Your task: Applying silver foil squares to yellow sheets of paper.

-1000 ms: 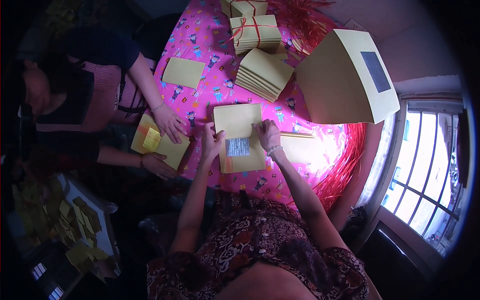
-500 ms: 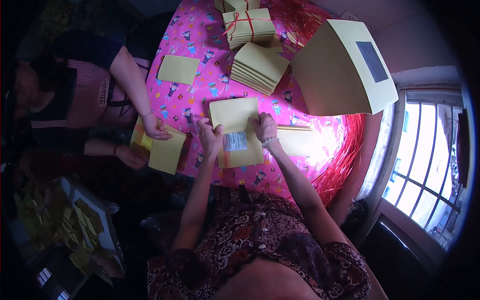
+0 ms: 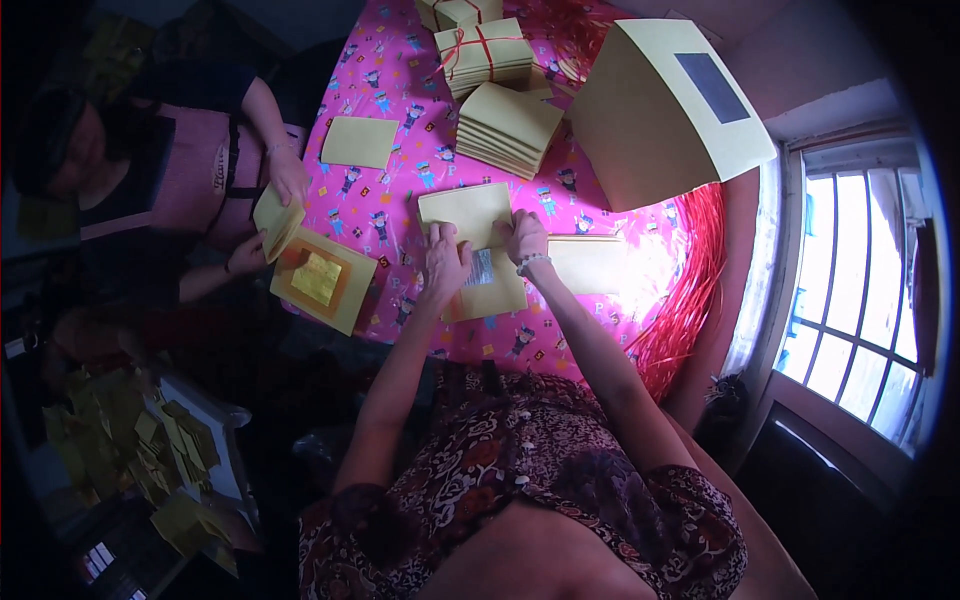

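Note:
In front of me lies a pale yellow paper sheet (image 3: 497, 298) with a silver rectangle on it, its far part folded over toward me. My left hand (image 3: 446, 262) is on the fold's left side, fingers curled onto the paper and partly covering the silver patch. My right hand (image 3: 525, 242) grips the fold's right edge, fingers closed. Just right of it rests a pile of yellow sheets (image 3: 585, 262), brightly lit at its right end.
A pink patterned cloth (image 3: 390, 215) covers the table. Beyond stand folded paper stacks (image 3: 508, 130), a bundle tied with red string (image 3: 485, 55) and a large curved paper stack (image 3: 665, 120). Red strands (image 3: 695, 280) hang at right. A co-worker's hand (image 3: 288, 175) holds folded paper at left.
My left hand has moved right and inward onto the fold, covering part of the silver patch. The co-worker has lifted folded paper, uncovering a sheet with a gold square.

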Demonstrator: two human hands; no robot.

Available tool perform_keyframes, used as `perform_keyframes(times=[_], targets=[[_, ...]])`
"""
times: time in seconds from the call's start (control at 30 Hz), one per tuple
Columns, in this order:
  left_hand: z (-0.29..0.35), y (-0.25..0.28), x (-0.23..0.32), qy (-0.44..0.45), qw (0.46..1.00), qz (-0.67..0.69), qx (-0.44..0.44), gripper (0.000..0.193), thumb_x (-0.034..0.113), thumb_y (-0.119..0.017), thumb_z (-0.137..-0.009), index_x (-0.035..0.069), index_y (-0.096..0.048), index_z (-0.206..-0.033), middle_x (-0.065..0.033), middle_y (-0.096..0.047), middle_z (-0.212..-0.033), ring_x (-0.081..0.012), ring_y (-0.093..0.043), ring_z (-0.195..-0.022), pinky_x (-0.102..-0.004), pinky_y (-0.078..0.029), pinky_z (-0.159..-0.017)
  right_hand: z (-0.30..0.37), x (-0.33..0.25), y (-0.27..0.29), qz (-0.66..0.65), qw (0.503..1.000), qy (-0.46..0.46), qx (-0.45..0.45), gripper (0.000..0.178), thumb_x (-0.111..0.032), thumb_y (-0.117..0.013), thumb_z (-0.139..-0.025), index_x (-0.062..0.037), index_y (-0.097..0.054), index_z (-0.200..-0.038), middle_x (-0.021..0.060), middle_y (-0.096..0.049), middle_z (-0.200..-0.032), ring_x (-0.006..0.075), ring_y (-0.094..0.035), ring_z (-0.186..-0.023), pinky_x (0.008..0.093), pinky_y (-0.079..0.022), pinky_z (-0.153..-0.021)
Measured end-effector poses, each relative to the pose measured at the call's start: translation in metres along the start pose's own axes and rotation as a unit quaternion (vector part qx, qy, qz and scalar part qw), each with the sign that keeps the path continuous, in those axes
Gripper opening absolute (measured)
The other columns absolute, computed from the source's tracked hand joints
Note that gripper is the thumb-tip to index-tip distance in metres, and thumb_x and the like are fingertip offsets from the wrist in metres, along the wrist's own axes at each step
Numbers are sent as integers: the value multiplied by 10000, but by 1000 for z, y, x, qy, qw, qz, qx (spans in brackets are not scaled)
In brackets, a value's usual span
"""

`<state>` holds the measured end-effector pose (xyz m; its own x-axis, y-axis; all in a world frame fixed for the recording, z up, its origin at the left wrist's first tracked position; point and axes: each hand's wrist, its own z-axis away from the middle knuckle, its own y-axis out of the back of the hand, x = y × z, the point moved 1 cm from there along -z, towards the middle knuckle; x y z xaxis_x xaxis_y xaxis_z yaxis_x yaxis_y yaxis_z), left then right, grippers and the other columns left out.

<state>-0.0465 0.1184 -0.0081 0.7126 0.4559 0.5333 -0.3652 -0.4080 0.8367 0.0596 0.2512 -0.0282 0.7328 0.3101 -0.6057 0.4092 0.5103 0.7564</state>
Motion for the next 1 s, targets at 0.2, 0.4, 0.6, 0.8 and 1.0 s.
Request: perform_keyframes(times=[0.2, 0.4, 0.6, 0.8, 1.0], targets=[[-2, -1, -2, 11, 1000, -13, -20, 360, 191, -655, -756, 34, -447, -1004, -180, -472, -966, -371, -469, -923, -459, -377, -806, 1, -3, 1, 18, 1000, -7, -1, 399, -367, -617, -826, 10, -537, -931, 218, -566, -908, 379, -578, -812, 452, -467, -722], [-1, -1, -6, 27, 999, -6, -37, 376, 160, -684, -736, 42, -450, -1006, -171, -471, -976, -370, -466, -920, -458, -376, -803, 24, -26, 20, 23, 984, 126, 123, 312, -285, -647, -788, -35, -504, -907, 163, -533, -836, 348, -553, -833, 443, -457, -715], [-3, -2, -5, 32, 998, 8, -48, 377, 160, -690, -737, 37, -442, -992, -166, -453, -967, -361, -446, -931, -462, -369, -809, 36, -15, -4, 131, 956, 262, 28, 171, -214, -566, -821, -72, -499, -891, 96, -572, -864, 264, -577, -839, 388, -446, -685], [5, -2, -8, 25, 999, 32, -3, 356, 182, -703, -739, 56, -478, -984, -159, -456, -960, -361, -460, -935, -465, -384, -796, 33, -4, -15, 68, 960, 259, 80, 176, -190, -630, -785, -77, -506, -839, 85, -542, -796, 257, -569, -786, 372, -450, -665], [17, 3, -25, -29, 990, 123, 66, 250, 142, -730, -717, 33, -550, -852, -126, -492, -877, -315, -531, -843, -401, -445, -709, 31, -1, -14, 45, 959, 268, 86, 197, -191, -641, -779, -72, -491, -824, 96, -526, -777, 270, -563, -774, 384, -449, -665]])
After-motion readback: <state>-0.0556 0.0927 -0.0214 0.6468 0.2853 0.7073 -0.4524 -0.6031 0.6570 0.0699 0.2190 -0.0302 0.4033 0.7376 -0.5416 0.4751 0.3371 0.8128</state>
